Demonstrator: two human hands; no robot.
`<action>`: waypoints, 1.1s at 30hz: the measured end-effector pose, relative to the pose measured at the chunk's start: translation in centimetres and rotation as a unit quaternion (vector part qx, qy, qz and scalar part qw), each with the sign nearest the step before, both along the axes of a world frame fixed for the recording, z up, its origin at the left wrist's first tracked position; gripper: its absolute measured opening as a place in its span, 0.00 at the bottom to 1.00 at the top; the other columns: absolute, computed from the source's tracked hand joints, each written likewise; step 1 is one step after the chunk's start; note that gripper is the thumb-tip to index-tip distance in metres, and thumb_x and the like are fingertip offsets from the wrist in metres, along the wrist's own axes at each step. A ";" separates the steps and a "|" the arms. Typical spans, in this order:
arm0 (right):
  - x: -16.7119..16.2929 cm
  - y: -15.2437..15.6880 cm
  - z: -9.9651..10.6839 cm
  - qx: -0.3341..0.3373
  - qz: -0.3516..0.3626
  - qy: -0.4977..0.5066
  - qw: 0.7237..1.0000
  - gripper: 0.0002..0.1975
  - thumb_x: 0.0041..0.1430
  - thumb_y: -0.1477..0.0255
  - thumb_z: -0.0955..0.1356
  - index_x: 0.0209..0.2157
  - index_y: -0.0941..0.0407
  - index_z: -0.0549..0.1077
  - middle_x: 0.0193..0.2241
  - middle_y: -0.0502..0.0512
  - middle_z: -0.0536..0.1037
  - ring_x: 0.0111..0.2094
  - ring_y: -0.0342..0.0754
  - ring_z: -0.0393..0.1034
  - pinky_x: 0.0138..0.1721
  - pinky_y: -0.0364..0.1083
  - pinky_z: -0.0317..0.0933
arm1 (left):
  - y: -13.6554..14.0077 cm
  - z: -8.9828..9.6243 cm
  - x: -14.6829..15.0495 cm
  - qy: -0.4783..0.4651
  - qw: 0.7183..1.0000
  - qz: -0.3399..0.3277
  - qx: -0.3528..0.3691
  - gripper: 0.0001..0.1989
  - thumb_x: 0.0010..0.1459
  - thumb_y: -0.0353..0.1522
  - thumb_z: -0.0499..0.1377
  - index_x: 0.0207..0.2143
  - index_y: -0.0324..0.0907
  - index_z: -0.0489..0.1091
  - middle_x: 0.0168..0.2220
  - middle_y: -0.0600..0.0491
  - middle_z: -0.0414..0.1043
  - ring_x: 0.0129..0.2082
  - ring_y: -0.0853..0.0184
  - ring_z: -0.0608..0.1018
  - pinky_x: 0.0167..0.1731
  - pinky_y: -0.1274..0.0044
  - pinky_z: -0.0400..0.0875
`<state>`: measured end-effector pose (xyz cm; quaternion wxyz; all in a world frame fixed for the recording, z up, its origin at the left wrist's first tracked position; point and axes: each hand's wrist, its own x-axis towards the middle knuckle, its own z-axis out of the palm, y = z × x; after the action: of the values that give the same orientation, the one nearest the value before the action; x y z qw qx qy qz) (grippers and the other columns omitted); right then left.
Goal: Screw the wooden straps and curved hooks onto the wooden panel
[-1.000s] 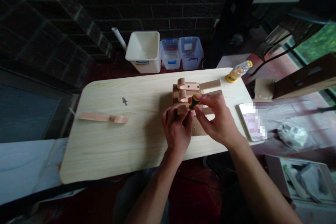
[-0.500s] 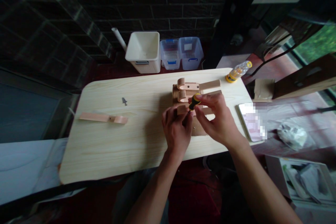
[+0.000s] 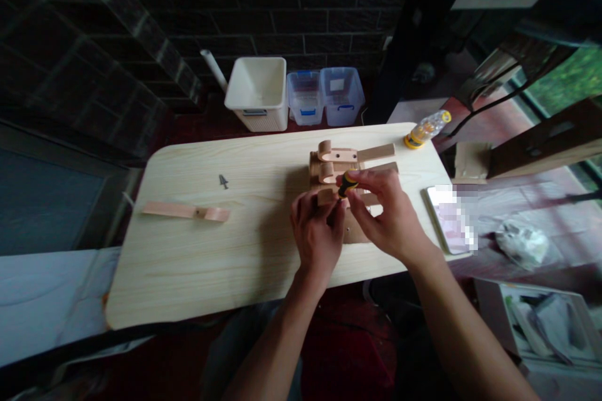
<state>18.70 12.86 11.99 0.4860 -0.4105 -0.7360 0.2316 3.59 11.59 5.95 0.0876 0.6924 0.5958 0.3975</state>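
In my right hand (image 3: 388, 213) is a short black-and-yellow screwdriver (image 3: 348, 183), its handle between thumb and fingers, tip pointing down at the wood. My left hand (image 3: 317, 232) curls round the near side of a wooden block assembly (image 3: 348, 235), thumb and forefinger close to the screwdriver's tip. The fingers hide the tip and any screw under it. On the assembly, curved wooden strips (image 3: 345, 155) lie side by side, the far one showing dark screw holes or heads. One loose strip (image 3: 169, 209) with a curled end lies at the table's left. Several small screws (image 3: 223, 182) lie near it.
A clear bottle-shaped container (image 3: 426, 130) with yellow ends stands at the table's (image 3: 202, 276) far right corner. A phone (image 3: 449, 219) lies at the right edge. Beyond the table are a white bin (image 3: 258, 116) and two clear plastic boxes (image 3: 342, 113). An open carton (image 3: 498, 319) sits lower right.
The screwdriver handle has turned and shifted very slightly in my right hand. My left hand stays where it was on the wood.
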 end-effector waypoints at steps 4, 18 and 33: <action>0.0 0.2 -0.2 -0.013 0.000 0.009 1.000 0.20 0.72 0.75 0.69 0.61 0.45 0.69 0.54 0.55 0.82 0.56 0.53 0.81 0.54 0.55 0.79 | 0.0 0.0 0.0 -0.002 1.000 0.000 0.002 0.10 0.71 0.37 0.63 0.47 0.46 0.83 0.51 0.44 0.79 0.55 0.53 0.75 0.58 0.60 0.71; -0.1 0.2 -0.1 -0.006 -0.001 0.002 1.000 0.19 0.72 0.74 0.70 0.61 0.45 0.70 0.53 0.56 0.82 0.54 0.54 0.81 0.53 0.56 0.80 | 0.0 0.2 0.0 0.013 1.000 0.000 -0.003 0.10 0.71 0.37 0.62 0.46 0.45 0.83 0.50 0.43 0.79 0.54 0.53 0.75 0.56 0.60 0.72; 0.4 -0.1 -0.4 -0.028 -0.004 0.010 1.000 0.20 0.73 0.74 0.69 0.62 0.46 0.69 0.56 0.57 0.81 0.56 0.54 0.81 0.55 0.56 0.79 | -0.2 0.3 0.0 0.012 1.000 0.008 -0.019 0.12 0.70 0.38 0.64 0.50 0.47 0.83 0.51 0.43 0.78 0.56 0.51 0.74 0.58 0.58 0.72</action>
<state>19.06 12.80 11.55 0.4828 -0.4247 -0.7224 0.2544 3.59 11.41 6.26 0.0909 0.6904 0.6099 0.3784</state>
